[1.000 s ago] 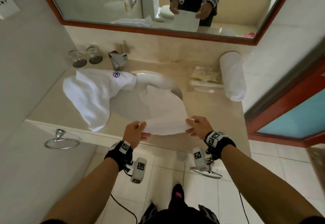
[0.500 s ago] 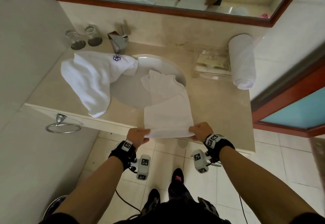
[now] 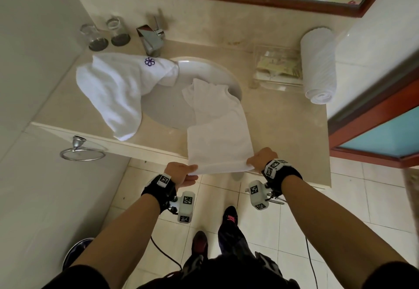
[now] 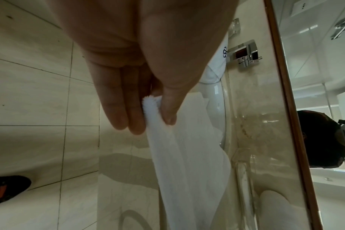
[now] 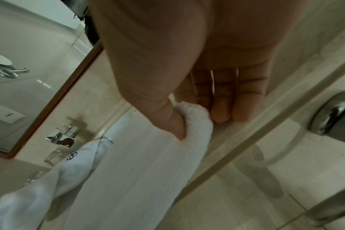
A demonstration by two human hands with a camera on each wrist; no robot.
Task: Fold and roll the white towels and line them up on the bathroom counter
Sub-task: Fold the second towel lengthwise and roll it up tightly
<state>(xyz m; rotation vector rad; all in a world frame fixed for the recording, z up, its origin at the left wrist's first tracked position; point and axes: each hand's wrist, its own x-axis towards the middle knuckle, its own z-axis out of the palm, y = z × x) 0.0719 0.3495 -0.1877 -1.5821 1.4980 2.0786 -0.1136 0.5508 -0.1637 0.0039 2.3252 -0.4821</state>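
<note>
A folded white towel (image 3: 218, 139) stretches from the sink basin over the counter's front edge. My left hand (image 3: 181, 173) pinches its near left corner (image 4: 154, 107) between thumb and fingers. My right hand (image 3: 260, 158) pinches the near right corner (image 5: 195, 118) the same way. The towel's far end lies crumpled in the basin. A second white towel (image 3: 118, 89) with a purple logo lies loose on the counter's left, one corner hanging into the sink. A rolled white towel (image 3: 319, 64) lies at the counter's right, against the wall.
The beige counter (image 3: 283, 116) holds a round sink (image 3: 204, 71), a chrome tap (image 3: 150, 37), two glasses (image 3: 104, 33) at the back left and a clear tray (image 3: 276, 66) beside the roll. A towel ring (image 3: 81, 150) hangs below. A red-framed door (image 3: 376, 130) stands right.
Both hands have drawn the folded towel toward me, so its near edge now hangs past the counter's front and more of it lies flat. The other towels have not moved.
</note>
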